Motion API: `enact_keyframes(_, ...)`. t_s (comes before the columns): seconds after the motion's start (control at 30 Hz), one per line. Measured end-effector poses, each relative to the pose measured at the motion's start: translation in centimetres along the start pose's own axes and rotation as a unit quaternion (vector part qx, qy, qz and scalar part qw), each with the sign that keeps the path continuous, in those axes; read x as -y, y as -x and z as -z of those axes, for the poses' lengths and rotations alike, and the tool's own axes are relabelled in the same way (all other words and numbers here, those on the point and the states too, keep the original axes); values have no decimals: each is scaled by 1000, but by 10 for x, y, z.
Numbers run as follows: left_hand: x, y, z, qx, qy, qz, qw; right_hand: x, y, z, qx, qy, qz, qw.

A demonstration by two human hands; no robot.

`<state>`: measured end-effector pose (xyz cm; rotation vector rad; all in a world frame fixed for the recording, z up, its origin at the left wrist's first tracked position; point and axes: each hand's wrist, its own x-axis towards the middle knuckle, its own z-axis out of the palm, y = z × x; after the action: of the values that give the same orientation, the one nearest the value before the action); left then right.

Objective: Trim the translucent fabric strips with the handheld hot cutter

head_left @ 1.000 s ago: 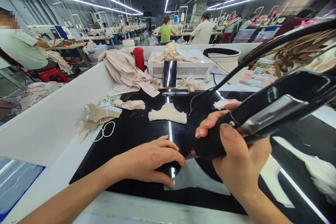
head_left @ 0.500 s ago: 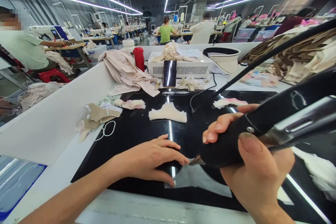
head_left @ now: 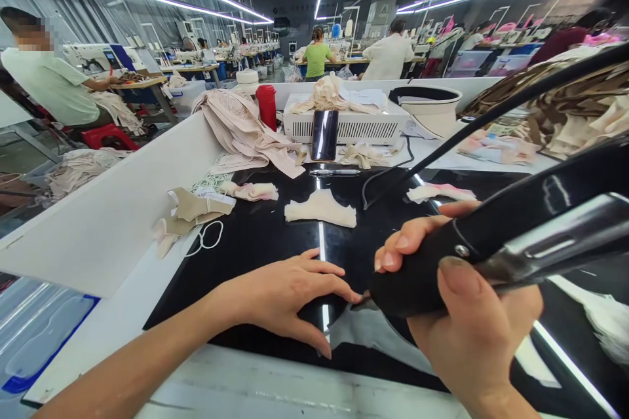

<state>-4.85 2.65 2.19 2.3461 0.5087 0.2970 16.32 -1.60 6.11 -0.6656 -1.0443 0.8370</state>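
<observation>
My left hand (head_left: 295, 291) lies over the black work surface with fingers spread. Its index fingertip and thumb touch the left end of a thin, translucent grey-white cut cloth piece (head_left: 376, 334). My right hand (head_left: 472, 314) is wrapped round a thick black corded hand tool (head_left: 417, 275) with a metal lever along its side. The tool's small metal tip meets the cloth's upper edge close to my left index finger, and its body hides part of the cloth. Farther up the surface lies a cream stack of cut pieces (head_left: 320, 208).
A black cord (head_left: 466, 121) arches over the right side. Behind stand a vented white box (head_left: 354, 127), a phone (head_left: 325, 135) and a red cup (head_left: 266, 107). Beige cloth (head_left: 246, 124) lies at the back left, white cloth (head_left: 599, 321) at right. Other people sit at machines beyond the low partition.
The whole view has shifted slightly left. My right hand and the tool have come a little closer to my left hand. Less of the cloth's left end shows beside my thumb.
</observation>
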Motion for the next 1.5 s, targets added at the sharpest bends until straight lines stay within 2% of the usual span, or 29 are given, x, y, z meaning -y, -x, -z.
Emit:
enact_keyframes(0.57, -6, -2, 4, 16, -12, 14, 1000, -2, 4, -4, 19, 7, 5, 1000)
enact_keyframes(0.73, -4, 0, 3, 20, -11, 18, 1000, 0, 12, -7, 47, -23, 10, 999)
enact_keyframes(0.93, -5, -1, 5, 33, -8, 25, 999, -1, 16, -9, 54, -5, -4, 999)
enact_keyframes(1.13, -5, -2, 4, 37, -18, 29, 999, 5, 19, -21, 56, -56, -14, 997)
enact_keyframes(1.27, -4, -2, 3, 41, -33, 23, 998, 7, 22, -28, 68, -39, -11, 997)
enact_keyframes(1.5, -7, 0, 4, 30, -35, 12, 999, 5, 19, -20, 79, -45, 1, 996)
